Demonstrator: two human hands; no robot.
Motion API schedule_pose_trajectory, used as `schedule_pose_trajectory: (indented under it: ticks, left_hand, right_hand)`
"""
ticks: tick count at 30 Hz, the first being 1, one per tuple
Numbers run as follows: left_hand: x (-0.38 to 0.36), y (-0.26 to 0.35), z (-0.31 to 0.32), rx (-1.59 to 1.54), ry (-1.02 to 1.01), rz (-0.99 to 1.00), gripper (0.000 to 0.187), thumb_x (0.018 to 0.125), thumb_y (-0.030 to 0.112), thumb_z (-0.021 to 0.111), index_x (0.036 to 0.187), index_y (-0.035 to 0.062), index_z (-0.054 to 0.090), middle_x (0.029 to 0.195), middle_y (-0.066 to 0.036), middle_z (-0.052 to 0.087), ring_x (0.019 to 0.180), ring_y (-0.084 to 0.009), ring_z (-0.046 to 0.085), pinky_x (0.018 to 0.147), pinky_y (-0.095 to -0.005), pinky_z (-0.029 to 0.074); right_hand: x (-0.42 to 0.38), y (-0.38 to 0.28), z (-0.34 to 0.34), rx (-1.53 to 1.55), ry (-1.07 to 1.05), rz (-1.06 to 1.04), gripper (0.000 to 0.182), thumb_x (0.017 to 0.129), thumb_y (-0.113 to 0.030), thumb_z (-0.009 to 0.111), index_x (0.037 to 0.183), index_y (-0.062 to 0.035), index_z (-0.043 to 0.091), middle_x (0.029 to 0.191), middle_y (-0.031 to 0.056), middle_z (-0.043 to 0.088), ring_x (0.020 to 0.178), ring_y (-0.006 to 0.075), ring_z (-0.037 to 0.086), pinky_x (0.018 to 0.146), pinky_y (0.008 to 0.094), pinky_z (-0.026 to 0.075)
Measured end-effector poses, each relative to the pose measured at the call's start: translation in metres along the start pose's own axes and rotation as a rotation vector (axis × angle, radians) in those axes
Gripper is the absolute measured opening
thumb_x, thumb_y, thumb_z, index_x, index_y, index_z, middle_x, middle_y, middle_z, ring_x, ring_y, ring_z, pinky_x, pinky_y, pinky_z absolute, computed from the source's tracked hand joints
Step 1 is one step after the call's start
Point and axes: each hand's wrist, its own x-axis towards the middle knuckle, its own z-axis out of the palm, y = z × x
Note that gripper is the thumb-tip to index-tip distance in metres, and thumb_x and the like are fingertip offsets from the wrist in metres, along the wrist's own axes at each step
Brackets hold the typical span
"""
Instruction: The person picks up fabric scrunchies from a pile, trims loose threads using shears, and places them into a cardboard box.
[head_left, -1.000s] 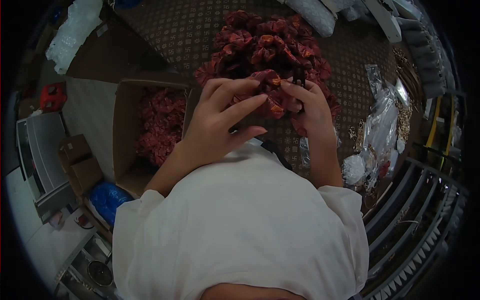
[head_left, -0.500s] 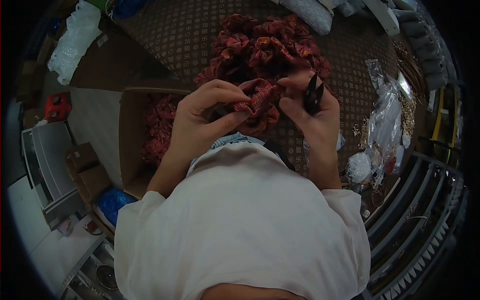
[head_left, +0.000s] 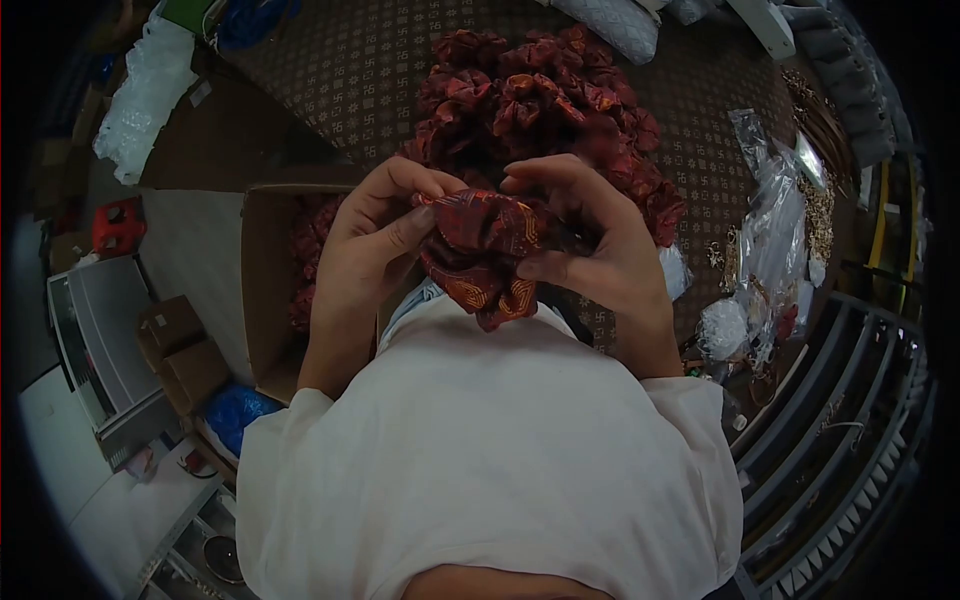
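Scrunchie (head_left: 480,250) now spread flatter between both hands, above the shirt (head_left: 480,430) and just short of the pile (head_left: 540,90); half a second ago it was bunched smaller, its red striped side up. What shows at present is a dark red face with orange and pale line patterns, the lower edge hanging in loose folds. Reads as the piece having been turned and opened out for a look or for handling its edge; a judgement only. Left hand (head_left: 375,235): pinched, thumb against bent fingers, gripping the upper left edge. Right hand (head_left: 600,235): loosely curled, thumb pressed on the front of the scrunchie at its right, index finger arched above, the others partly hidden behind. Against the earlier frame: black snips stood up plainly from the right palm then; now only a dark patch shows inside that curl, and I cannot tell whether it is the snips or shadowed cloth. The right fingers, blurred then, are clearer. The hands sit a little farther apart. Pile looks much the same, resting on the patterned cloth (head_left: 340,60). At left, the box (head_left: 265,290) with more red pieces (head_left: 305,260), less of them visible past the left hand than before.
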Motion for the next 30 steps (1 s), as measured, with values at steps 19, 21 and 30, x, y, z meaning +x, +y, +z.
schedule_pose_trajectory:
  ticks: [19, 21, 30]
  left_hand:
    - [0.009, 0.022, 0.024, 1.117, -0.214, 0.249, 0.028, 0.068, 0.001, 0.069, 0.095, 0.0025, 0.064, 0.091, -0.007, 0.060, 0.080, -0.0145, 0.058, 0.068, -0.0252, 0.046]
    - [0.009, 0.012, 0.024, 1.063, -0.112, 0.315, 0.023, 0.069, 0.000, 0.068, 0.091, 0.0017, 0.064, 0.084, -0.005, 0.059, 0.073, -0.0120, 0.057, 0.062, -0.0231, 0.045]
    - [0.004, 0.005, 0.030, 0.675, 0.357, 0.220, 0.008, 0.080, 0.003, 0.063, 0.086, 0.0002, 0.059, 0.072, 0.000, 0.058, 0.066, -0.0037, 0.053, 0.060, -0.0169, 0.044]
  right_hand:
    - [-0.001, -0.013, 0.000, 0.262, -0.017, 0.351, 0.014, 0.073, -0.005, 0.069, 0.084, -0.0005, 0.062, 0.072, -0.0006, 0.060, 0.067, 0.0048, 0.053, 0.058, 0.0195, 0.043]
    - [0.000, -0.008, 0.001, 0.228, 0.221, 0.266, 0.017, 0.074, -0.011, 0.071, 0.085, -0.0008, 0.062, 0.071, -0.0008, 0.060, 0.067, 0.0046, 0.053, 0.058, 0.0191, 0.043]
    - [-0.013, 0.013, 0.028, -0.331, 0.332, -0.271, 0.036, 0.063, -0.011, 0.079, 0.093, -0.0054, 0.059, 0.094, 0.0034, 0.052, 0.076, 0.0093, 0.056, 0.059, 0.0204, 0.044]
